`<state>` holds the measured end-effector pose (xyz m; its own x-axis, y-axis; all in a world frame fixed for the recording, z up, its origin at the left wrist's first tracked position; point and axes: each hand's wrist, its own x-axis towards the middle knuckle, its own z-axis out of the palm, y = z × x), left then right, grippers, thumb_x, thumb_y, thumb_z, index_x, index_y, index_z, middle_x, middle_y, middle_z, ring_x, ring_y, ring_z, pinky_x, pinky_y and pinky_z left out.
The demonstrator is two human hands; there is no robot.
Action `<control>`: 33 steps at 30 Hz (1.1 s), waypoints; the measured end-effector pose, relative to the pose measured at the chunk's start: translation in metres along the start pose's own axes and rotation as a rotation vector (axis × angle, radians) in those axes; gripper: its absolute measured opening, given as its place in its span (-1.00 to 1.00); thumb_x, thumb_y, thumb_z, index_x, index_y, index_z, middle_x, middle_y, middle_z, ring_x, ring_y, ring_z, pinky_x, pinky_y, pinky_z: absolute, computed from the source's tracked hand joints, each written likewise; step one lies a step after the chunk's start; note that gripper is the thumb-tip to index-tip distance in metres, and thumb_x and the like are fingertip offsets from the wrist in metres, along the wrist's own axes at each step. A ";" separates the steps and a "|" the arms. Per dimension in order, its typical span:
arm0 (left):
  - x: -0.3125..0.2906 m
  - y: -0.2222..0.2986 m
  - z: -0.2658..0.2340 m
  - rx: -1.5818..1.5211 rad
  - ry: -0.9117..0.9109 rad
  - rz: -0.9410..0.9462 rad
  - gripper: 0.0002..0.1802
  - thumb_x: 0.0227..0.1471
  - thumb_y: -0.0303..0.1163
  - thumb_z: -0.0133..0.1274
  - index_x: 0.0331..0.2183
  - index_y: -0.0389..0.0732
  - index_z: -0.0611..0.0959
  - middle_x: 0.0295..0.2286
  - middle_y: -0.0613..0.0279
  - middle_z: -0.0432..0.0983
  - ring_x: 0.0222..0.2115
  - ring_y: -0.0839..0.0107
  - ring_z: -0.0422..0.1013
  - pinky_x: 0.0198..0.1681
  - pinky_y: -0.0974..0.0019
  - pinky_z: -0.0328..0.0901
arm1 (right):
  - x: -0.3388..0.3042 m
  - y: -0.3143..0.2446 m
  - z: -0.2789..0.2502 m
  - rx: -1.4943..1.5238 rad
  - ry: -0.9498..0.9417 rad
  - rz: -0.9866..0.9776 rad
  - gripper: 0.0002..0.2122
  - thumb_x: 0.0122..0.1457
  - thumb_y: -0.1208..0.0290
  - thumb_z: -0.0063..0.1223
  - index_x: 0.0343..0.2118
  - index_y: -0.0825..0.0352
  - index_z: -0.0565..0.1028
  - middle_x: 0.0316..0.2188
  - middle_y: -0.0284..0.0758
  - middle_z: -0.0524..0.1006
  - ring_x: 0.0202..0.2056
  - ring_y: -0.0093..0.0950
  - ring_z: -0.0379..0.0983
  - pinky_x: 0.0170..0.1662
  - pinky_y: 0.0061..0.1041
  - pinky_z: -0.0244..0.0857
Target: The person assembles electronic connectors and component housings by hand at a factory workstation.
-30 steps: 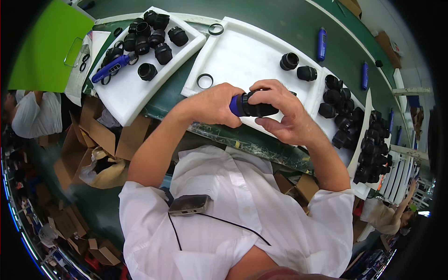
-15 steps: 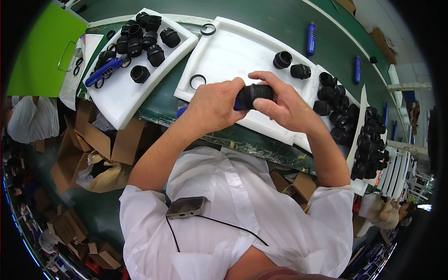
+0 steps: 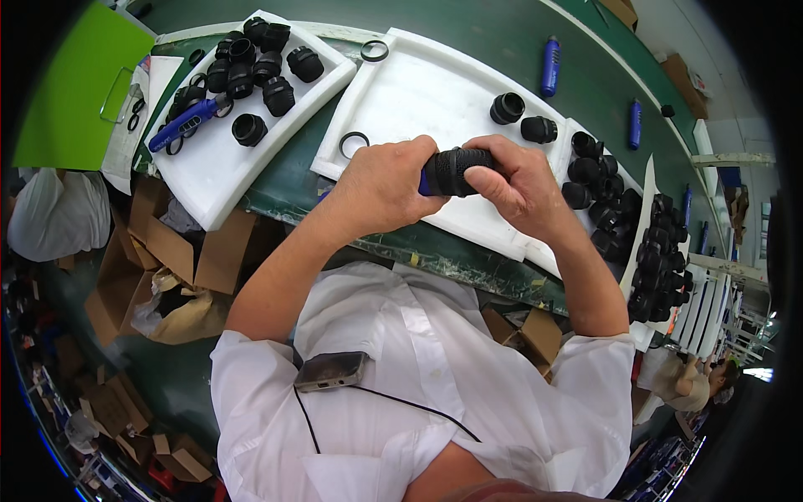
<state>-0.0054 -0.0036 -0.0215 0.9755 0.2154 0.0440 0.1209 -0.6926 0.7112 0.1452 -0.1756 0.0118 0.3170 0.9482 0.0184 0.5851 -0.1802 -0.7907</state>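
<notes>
Over the front of the white foam tray (image 3: 418, 84), I hold a blue microphone with a black mesh head (image 3: 458, 171). My left hand (image 3: 386, 184) is wrapped around its blue body, most of which the hand hides. At the other end, the fingers and thumb of my right hand (image 3: 523, 184) close around the black head. Two black mesh heads (image 3: 507, 108) (image 3: 539, 129) lie at the tray's right side. A black ring (image 3: 354, 145) rests in the tray beside my left hand, and another black ring (image 3: 374, 51) lies at its far left corner.
On the left foam tray (image 3: 209, 197) are several black heads and a blue microphone body (image 3: 182, 125). More black heads (image 3: 606, 180) crowd the right. Two blue bodies (image 3: 549, 67) (image 3: 636, 125) lie on the green table (image 3: 468, 25). Open cardboard boxes (image 3: 226, 251) stand below the left edge.
My right hand's fingers have curled further over the black head, and its thumb has shifted slightly right and up. My left hand keeps its hold on the microphone.
</notes>
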 end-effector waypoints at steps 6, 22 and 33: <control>0.001 0.000 -0.004 0.021 0.004 0.019 -0.58 -0.13 -0.21 0.36 -0.31 -0.22 0.54 -0.48 0.03 0.59 -0.41 0.00 0.57 -0.32 0.09 0.42 | -0.001 0.007 0.015 0.215 0.253 -0.275 -0.54 0.27 0.10 0.21 -0.02 0.45 0.49 -0.63 -0.22 0.50 -0.56 -0.47 0.46 -0.44 -0.48 0.34; 0.000 0.004 0.001 0.124 -0.008 0.047 -0.61 -0.12 -0.23 0.34 -0.34 -0.22 0.52 -0.47 0.03 0.57 -0.41 -0.02 0.56 -0.33 0.07 0.41 | -0.005 0.004 0.004 0.109 -0.039 0.158 -0.58 0.27 0.21 0.18 0.02 0.45 0.45 -0.48 -0.22 0.58 -0.47 -0.42 0.53 -0.36 -0.40 0.41; 0.004 0.002 -0.005 -0.097 -0.081 -0.027 -0.60 -0.16 -0.27 0.35 -0.30 -0.23 0.55 -0.46 0.04 0.58 -0.39 0.00 0.57 -0.32 0.09 0.41 | -0.010 0.005 0.006 0.180 0.045 -0.125 -0.57 0.25 0.30 0.22 0.08 0.40 0.37 -0.40 -0.14 0.58 -0.46 -0.37 0.57 -0.34 -0.44 0.44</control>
<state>-0.0026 -0.0009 -0.0162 0.9843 0.1739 -0.0302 0.1327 -0.6165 0.7761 0.1406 -0.1839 0.0034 0.2857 0.9469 0.1475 0.4807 -0.0084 -0.8769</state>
